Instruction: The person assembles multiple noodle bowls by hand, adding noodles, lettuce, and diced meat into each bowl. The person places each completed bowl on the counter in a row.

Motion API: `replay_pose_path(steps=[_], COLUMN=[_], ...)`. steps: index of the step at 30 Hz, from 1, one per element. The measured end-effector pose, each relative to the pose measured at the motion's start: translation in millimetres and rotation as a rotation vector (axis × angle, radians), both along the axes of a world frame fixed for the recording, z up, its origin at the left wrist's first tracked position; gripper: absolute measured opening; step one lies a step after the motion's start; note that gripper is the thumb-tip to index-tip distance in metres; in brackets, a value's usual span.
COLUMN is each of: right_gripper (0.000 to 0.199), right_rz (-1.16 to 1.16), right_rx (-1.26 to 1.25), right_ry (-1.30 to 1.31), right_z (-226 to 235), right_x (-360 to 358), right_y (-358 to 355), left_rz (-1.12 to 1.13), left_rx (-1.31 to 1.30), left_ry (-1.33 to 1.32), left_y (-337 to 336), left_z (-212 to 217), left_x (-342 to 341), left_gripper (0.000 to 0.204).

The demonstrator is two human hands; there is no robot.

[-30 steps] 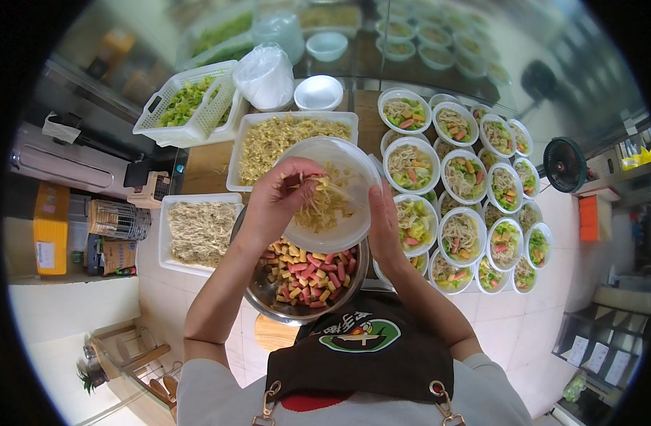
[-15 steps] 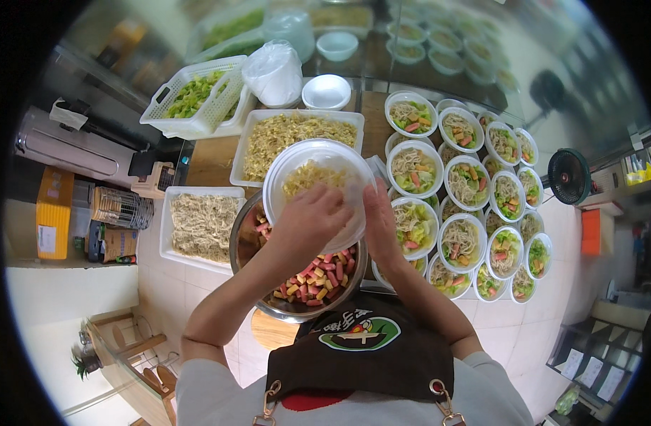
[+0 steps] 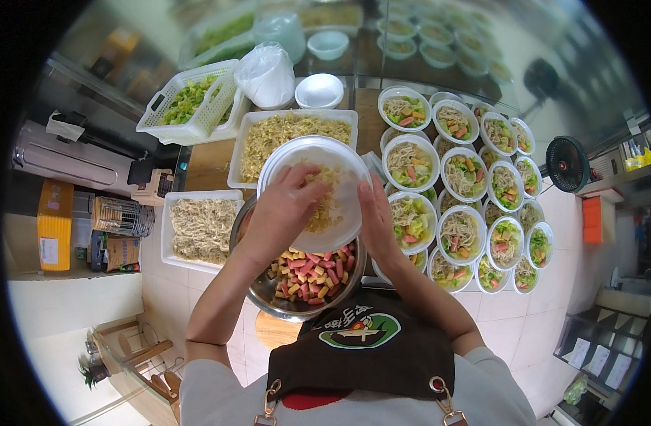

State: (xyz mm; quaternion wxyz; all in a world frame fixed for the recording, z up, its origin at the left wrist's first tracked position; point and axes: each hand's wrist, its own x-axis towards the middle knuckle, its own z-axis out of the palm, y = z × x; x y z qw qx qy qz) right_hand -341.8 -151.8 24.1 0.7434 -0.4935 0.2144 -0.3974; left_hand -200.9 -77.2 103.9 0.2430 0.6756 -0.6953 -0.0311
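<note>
The left hand (image 3: 290, 206) is inside a round white plastic bowl (image 3: 350, 202), with its fingers bent and a little apart over the thin pale-yellow sprouts (image 3: 325, 216); whether the fingertips pinch some of them, I cannot tell. The right hand (image 3: 376, 220) lies along the right side of this bowl and touches its rim; its fingers are partly hidden, so I cannot tell how firmly it grips. The bowl is in front of the person, above the far part of a large round shiny steel bowl (image 3: 257, 294), which contains short pink and yellow pieces (image 3: 311, 277). Behind it is a rectangular white plastic tray (image 3: 236, 160) full of yellowish sprouts, and to the left a second rectangular white tray (image 3: 167, 234) with pale shredded food. On the right, many round white salad bowls (image 3: 386, 165) stand close together, partly one above another. Farther back there is a white perforated plastic basket (image 3: 192, 130) with green cut leaves (image 3: 187, 101).
</note>
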Motion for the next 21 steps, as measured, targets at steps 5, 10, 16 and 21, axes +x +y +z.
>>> replay_pose_path(steps=[5, 10, 16, 21], right_gripper=[0.04, 0.039, 0.041, 0.041], right_rz=[0.022, 0.03, 0.057, 0.057], right_rx=[0.009, 0.067, 0.034, 0.067], right_ry=[0.007, -0.013, -0.006, -0.007], right_z=[-1, 9, 3, 10], right_x=[2, 3, 8, 12], right_y=[2, 5, 3, 7], left_rz=[0.1, 0.193, 0.135, 0.201], left_rx=[-0.012, -0.031, 0.109, 0.101], left_ry=[0.229, 0.561, 0.708, 0.061], left_y=[7, 15, 21, 30], left_z=[9, 19, 28, 33], left_x=[-1, 18, 24, 28], left_gripper=[0.02, 0.019, 0.026, 0.031])
